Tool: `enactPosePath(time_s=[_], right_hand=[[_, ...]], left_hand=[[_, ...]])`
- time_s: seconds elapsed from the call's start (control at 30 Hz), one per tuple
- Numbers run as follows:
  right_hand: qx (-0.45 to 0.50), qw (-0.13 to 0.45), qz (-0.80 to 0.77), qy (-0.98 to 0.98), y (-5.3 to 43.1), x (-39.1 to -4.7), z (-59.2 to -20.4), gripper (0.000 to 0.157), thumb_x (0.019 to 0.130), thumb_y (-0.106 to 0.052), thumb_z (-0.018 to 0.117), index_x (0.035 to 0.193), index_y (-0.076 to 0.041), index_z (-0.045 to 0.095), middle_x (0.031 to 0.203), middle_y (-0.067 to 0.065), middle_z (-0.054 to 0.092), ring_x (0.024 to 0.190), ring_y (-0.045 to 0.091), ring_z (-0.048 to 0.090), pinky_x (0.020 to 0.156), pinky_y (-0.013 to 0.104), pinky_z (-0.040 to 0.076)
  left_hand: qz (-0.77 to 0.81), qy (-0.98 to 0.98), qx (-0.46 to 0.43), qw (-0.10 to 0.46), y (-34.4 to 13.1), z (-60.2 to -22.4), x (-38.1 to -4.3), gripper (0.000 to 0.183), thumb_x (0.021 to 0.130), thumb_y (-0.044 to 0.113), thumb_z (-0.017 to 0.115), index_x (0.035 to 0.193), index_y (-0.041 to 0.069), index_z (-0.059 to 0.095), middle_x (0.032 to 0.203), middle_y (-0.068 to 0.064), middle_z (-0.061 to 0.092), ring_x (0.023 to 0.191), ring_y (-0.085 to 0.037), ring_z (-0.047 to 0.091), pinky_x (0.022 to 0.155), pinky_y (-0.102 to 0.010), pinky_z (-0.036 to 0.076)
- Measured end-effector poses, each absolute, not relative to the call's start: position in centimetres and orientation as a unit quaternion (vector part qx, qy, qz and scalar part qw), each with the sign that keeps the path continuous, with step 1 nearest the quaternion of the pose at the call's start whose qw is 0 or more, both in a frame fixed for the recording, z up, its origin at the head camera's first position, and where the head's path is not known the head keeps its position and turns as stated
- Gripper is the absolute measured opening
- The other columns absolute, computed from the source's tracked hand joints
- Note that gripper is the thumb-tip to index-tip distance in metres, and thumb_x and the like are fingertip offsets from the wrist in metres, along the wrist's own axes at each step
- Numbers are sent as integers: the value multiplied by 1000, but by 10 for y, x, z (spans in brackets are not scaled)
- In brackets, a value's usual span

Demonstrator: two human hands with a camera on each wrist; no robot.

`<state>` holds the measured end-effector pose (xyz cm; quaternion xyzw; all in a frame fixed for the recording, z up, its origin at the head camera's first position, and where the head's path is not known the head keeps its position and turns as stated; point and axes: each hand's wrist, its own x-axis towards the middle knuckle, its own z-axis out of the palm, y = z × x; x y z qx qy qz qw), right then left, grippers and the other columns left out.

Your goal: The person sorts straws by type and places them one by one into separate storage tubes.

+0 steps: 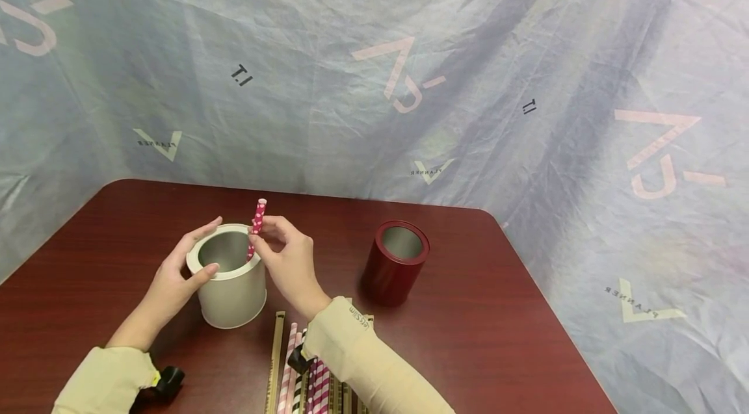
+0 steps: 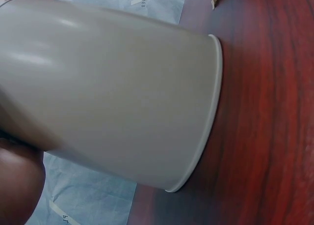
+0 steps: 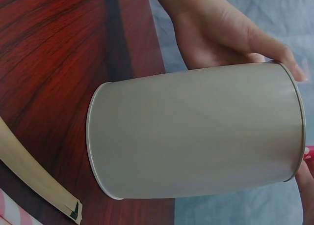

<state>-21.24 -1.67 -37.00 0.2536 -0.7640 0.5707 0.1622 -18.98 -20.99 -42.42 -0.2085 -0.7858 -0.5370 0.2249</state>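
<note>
A cream-white can [image 1: 234, 300] stands upright on the table, its open top facing up. My left hand [image 1: 175, 274] grips it from the left, thumb over the near rim and fingers along the far left side. At the can's right rim, my right hand [image 1: 289, 264] pinches a pink straw with white spots [image 1: 259, 216] between thumb and fingers. The straw is nearly upright, its lower end inside the can's mouth and its top above the hand. The left wrist view is filled by the can's smooth side. In the right wrist view, the left thumb reaches the rim.
To the right stands an open dark red can [image 1: 393, 277]. Near the table's front lie striped straws [image 1: 287, 368] and flat gold-brown sticks [image 1: 275, 355], partly hidden under the right sleeve. A printed grey cloth [image 1: 304, 76] hangs behind the reddish wooden table [image 1: 480, 336].
</note>
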Motion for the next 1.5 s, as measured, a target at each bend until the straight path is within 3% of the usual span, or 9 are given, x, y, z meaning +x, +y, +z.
enactPosePath(time_s=[1.13,1.5], right_hand=[[255,128,594,-752,-15,-209,-373,21,87,-4,69,108,-2,67,109,11,73,95,13,72,78,15,54],[233,121,617,-742,12,-195,-353,22,87,4,65,108,9,64,107,25,70,99,35,70,82,19,54]], left_hand=[[-545,-780,-204,232,-214,-428,-188,66,83,-5,61,144,4,41,150,15,43,135,8,35,103,-4,24],[-546,-782,-204,221,-211,-424,-190,66,83,-4,61,145,5,40,151,9,43,135,9,34,101,-4,25]])
